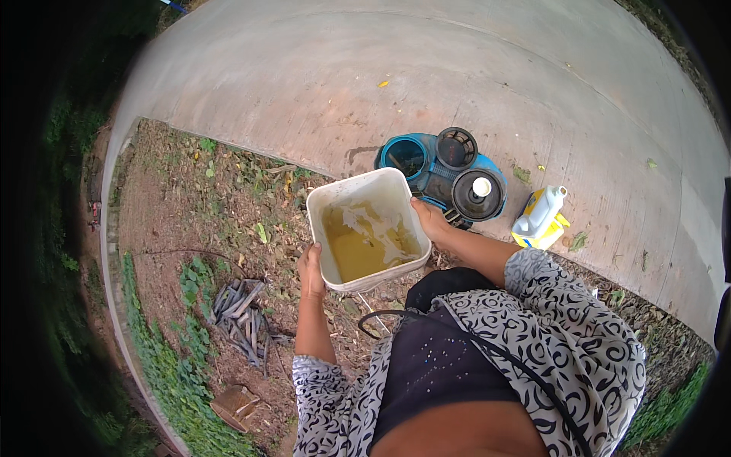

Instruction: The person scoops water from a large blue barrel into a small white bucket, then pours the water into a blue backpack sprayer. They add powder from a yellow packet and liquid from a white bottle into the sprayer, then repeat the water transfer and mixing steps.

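Observation:
Between both hands is a white square plastic bucket [371, 194] holding murky yellowish liquid. My left hand [312, 271] grips its left side and my right hand [429, 221] grips its upper right side. Just beyond the bucket stands a blue plastic backpack sprayer tank [428, 183], its round filling mouth uncovered. A black strainer basket [456, 148] rests on top of the tank, and beside it lies a black round lid [478, 195] with a small white cap [481, 187] on it.
A grey-white jug [542, 212] without a cap stands on the concrete pavement [320, 85], against a yellow package [545, 237]. Leaf-littered soil borders the pavement. A pile of dry sticks [243, 317], a rusty container [235, 407] and green creeping plants [171, 365] are at the lower left.

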Motion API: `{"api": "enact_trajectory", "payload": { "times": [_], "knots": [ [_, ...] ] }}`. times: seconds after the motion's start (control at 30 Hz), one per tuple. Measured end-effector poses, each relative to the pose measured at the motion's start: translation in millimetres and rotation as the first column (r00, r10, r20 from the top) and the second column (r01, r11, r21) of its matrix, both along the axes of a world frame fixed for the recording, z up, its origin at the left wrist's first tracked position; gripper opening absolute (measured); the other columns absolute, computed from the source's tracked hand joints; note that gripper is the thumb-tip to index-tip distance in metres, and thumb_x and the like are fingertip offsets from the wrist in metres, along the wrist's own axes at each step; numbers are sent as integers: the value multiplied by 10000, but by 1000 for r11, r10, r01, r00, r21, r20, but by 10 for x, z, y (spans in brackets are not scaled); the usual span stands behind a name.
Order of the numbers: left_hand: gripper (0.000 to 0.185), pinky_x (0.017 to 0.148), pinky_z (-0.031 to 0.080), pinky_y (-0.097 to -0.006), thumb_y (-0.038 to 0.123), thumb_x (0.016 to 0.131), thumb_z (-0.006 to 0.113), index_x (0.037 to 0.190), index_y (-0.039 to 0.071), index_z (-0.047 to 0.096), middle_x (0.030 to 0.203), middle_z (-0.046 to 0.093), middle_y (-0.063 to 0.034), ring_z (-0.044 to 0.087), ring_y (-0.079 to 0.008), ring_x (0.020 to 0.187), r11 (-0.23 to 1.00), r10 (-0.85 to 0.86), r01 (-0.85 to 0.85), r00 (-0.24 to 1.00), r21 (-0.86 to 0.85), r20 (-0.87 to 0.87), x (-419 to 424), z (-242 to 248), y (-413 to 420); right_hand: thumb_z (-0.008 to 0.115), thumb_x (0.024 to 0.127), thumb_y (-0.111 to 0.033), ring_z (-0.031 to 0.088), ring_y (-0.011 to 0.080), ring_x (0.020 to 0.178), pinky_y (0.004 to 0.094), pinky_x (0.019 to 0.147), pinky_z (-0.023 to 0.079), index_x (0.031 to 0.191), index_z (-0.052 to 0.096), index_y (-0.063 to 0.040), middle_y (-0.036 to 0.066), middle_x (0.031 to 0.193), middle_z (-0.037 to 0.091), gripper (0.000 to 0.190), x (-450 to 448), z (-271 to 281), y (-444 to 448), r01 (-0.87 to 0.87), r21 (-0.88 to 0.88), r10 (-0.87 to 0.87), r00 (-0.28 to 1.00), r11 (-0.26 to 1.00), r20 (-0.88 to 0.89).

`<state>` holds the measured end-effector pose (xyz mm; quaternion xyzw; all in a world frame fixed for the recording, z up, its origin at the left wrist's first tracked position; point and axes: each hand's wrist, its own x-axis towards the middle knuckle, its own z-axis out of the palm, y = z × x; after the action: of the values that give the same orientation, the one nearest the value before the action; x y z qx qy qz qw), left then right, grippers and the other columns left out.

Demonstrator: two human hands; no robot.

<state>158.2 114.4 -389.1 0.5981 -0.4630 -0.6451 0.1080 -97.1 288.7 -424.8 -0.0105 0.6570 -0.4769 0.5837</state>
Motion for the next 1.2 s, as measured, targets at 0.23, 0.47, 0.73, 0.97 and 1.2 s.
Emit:
{"api": "enact_trajectory", "payload": {
  "times": [0.23, 0.47, 0.73, 0.97, 1.2],
  "knots": [
    [610, 803, 480, -322, 417, 902, 589, 1148, -141, 592, 1026, 657, -180, 609, -216, 894, 987, -149, 158, 967, -26, 206, -407, 252, -368, 384, 998, -475, 630, 285, 1056, 410, 908, 491, 1272, 564, 11, 181, 1187, 634, 586, -93, -157, -192, 144, 93, -165, 943, 985, 288],
    [589, 786, 489, -319, 386, 904, 622, 1104, -167, 607, 1000, 671, -201, 614, -212, 864, 986, -136, 156, 958, -61, 253, -487, 326, -463, 407, 984, -492, 639, 320, 1053, 430, 893, 512, 1291, 538, 23, 200, 1211, 620, 614, -34, -375, -259, 193, 138, -233, 880, 971, 413],
    [567, 763, 495, -325, 374, 919, 623, 1073, -171, 612, 972, 670, -194, 612, -205, 842, 984, -146, 167, 951, -56, 274, -584, 542, -472, 415, 985, -487, 617, 307, 1096, 432, 904, 503, 1320, 514, 15, 192, 1248, 603, 612, -25, -385, -294, 158, 167, -215, 885, 973, 414],
    [571, 731, 498, -322, 395, 921, 621, 1042, -164, 625, 928, 672, -181, 608, -197, 800, 988, -115, 137, 958, -66, 261, -472, 509, -501, 420, 993, -443, 628, 310, 1079, 428, 897, 513, 1311, 521, 24, 181, 1243, 609, 574, -32, -458, -340, 204, 120, -237, 821, 972, 520],
    [577, 768, 505, -315, 368, 941, 606, 1177, -156, 562, 1049, 658, -184, 632, -207, 883, 981, -178, 193, 944, -28, 277, -376, 560, -523, 386, 1005, -426, 633, 305, 1077, 428, 915, 510, 1308, 530, 15, 178, 1249, 610, 554, -77, -106, -420, 171, 128, -213, 816, 977, 538]
  ]
}}
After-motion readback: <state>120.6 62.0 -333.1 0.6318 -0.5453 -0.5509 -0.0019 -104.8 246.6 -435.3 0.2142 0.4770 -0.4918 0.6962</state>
